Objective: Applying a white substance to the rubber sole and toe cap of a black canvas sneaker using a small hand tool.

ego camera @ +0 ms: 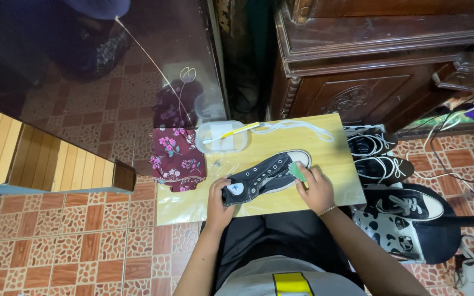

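**Black high-top held flat on a low table, brush at its toe**

From the head camera, looking straight down: I am sitting at a small wooden table (336, 164) covered in clear plastic, and a black canvas sneaker (261, 176) is lying on its side near the front edge, white toe cap pointing away to my right. My left hand (220, 198) is pressing down and closing over the ankle end, by the round patch. My right hand (315, 189) is clenching a small green brush (297, 172), its head touching the shoe's rubber sole close to the toe.

The shoe is looking light, and its canvas upper soft enough to fold under my grip; the rubber sole and toe cap are the stiff parts, so I judge those the surest places to hold. The plastic sheet is likely slippery beneath it.

A clear plastic tub (223, 138) with a yellow toothbrush (231, 133) across it, a loose white lace (297, 128) and a floral maroon cloth (176, 159) are lying farther back. More sneakers (379, 159) are waiting on the tiled floor (72, 241) to my right.
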